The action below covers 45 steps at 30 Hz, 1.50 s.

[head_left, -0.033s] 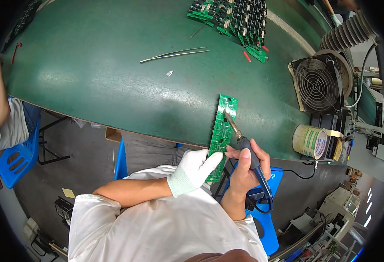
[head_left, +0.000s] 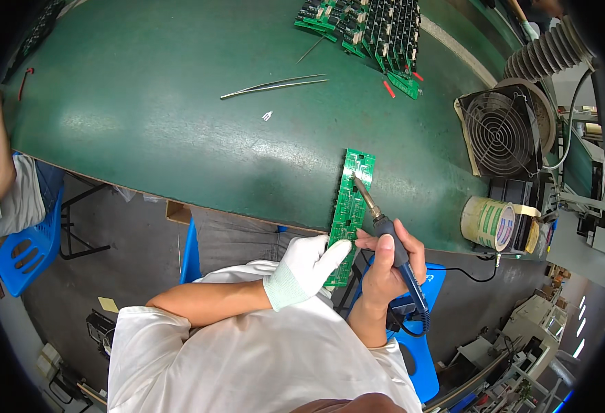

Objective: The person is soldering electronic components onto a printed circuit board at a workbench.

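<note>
My left hand (head_left: 309,267), in a white glove, grips the lower part of a long green circuit board (head_left: 350,206) with the thumb on its face. The board reaches from the table's front edge out over the green tabletop. My bare right hand (head_left: 389,268) is closed round the dark blue handle of a soldering iron (head_left: 401,253). The iron's tip rests at or just above the upper part of the board; contact is too small to tell. Beyond the board lie metal tweezers (head_left: 275,86) and a small white piece (head_left: 267,116).
Several stacked circuit boards (head_left: 392,34) stand at the far side of the green table (head_left: 165,138), near small red pieces (head_left: 389,89). A fan (head_left: 499,134) with a ribbed hose (head_left: 547,51) and a tape roll (head_left: 487,223) are on the right. Another person's arm (head_left: 3,148) is at far left.
</note>
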Each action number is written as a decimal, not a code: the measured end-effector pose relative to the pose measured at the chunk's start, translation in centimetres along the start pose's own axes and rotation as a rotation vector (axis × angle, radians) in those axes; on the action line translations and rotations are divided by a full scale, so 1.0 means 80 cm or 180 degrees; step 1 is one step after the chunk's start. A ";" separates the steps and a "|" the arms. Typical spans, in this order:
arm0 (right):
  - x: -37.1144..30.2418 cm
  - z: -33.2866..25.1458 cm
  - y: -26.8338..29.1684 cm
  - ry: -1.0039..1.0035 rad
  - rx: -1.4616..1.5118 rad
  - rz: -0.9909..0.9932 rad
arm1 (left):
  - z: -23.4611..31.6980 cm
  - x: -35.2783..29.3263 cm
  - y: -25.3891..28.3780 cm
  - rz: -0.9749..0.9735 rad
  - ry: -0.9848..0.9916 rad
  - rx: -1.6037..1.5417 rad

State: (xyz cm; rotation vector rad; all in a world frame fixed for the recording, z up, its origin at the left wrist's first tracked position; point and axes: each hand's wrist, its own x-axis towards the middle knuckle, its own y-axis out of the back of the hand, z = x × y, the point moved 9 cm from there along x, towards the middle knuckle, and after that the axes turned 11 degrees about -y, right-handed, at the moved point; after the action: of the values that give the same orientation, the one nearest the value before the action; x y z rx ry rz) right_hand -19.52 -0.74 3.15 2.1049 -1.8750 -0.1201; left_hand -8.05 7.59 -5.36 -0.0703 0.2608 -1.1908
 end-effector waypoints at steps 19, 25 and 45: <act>-0.025 -0.036 0.019 0.0487 -0.0206 0.0063 | 0.043 -0.007 -0.003 -0.0112 -0.0647 0.0292; -0.021 -0.032 0.060 0.0555 0.0937 0.0608 | 0.006 -0.007 -0.003 -0.0098 -0.0230 -0.0078; -0.003 -0.004 0.018 0.0214 0.0317 0.0204 | -0.017 -0.004 -0.002 -0.0331 0.0345 -0.0244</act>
State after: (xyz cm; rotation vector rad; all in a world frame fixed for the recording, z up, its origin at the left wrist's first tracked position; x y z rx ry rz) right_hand -20.84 -0.55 3.82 2.0824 -1.9436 0.0591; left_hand -8.63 7.89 -6.58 -0.0873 0.4022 -1.2899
